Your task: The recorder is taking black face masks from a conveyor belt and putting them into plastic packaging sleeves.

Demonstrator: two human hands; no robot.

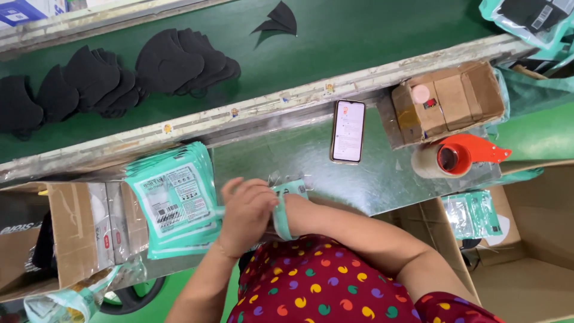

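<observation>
Left hand [248, 212] curled over one teal pack [287, 206], gripping its top edge, just right of the pack stack [176, 200]; right hand hidden behind the left one and the pack, so cannot tell how its fingers sit. Already packed and piled: many teal packs in that stack, with one more pack [472, 214] far right of it by the big open box [526, 239]. Not packed yet: lots of black masks [119, 75] on the green belt [359, 36], above the stack.
</observation>
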